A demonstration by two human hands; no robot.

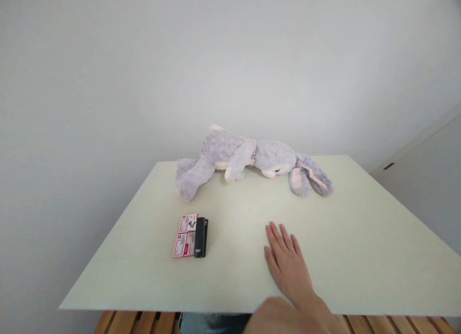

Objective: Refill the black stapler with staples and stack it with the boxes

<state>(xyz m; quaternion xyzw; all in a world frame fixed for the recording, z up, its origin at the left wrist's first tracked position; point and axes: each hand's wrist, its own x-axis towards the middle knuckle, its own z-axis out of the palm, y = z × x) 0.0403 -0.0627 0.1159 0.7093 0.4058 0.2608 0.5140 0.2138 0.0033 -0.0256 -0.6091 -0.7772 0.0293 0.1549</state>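
Observation:
My right hand (pixel 288 264) lies palm down on the table (pixel 237 281), right of the middle, with its fingers stretched out and slightly apart. Nothing is in it. A blurred, rounded patch of skin (pixel 275 315) rises at the bottom edge beside my right forearm; it may be my left hand, but no fingers show. To the left lies a black stapler (pixel 200 238), against red-and-white printed small boxes (pixel 184 245). At the back a lilac plush rabbit (pixel 230 151) rests on its side, its head and long ears to the right.
A pale grey wall (pixel 230 60) stands right behind the table. Wooden slats (pixel 144 322) and a bit of blue denim (pixel 212 323) show below the front edge. At the right, a grey panel (pixel 428 175) with a dark slot runs beside the table.

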